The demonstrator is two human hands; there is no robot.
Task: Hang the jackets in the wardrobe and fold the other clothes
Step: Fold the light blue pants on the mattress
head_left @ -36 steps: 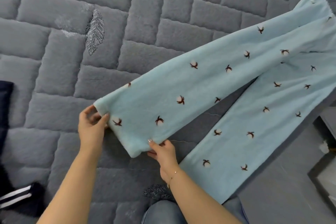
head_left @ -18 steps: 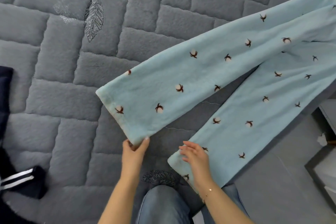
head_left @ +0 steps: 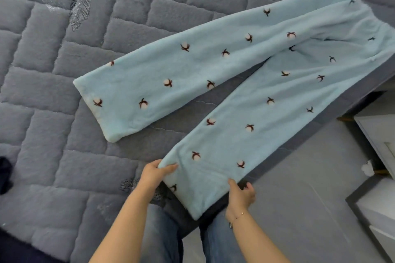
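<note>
- The light-blue fleece pyjama trousers with small brown-and-white cotton-boll motifs (head_left: pixel 252 83) are lying flat on the grey quilted bed cover with a brick-pattern stitch (head_left: pixel 64 83); the two legs are spreading apart in a V, with the waistband at the upper right edge of the view.
- The far leg is pointing left, and its hem is resting on the cover, well apart from both of your hands.
- The near leg is running down toward you, and its hem end is overhanging the bed's near edge, in front of your blue denim jeans (head_left: pixel 162 237).
- Your left hand (head_left: pixel 155 174) is pinching the left corner of the near leg's hem: the thumb is lying on top of the fabric and the fingers are sitting beneath it.
- Your right hand (head_left: pixel 241 195) is gripping the right edge of the same leg, near the hem; the thumb is pressing on the fleece and the fingers are curling at the edge and under it. A thin bracelet is showing at that wrist.
- A silver leaf embroidery (head_left: pixel 80 9) is sitting on the cover at upper left, well apart from the trousers.
- A dark navy garment (head_left: pixel 5 174) is lying at the left edge of the view, only partly visible.
- White furniture (head_left: pixel 378 134) is standing on the grey floor (head_left: pixel 299 209) to the right of the bed.
</note>
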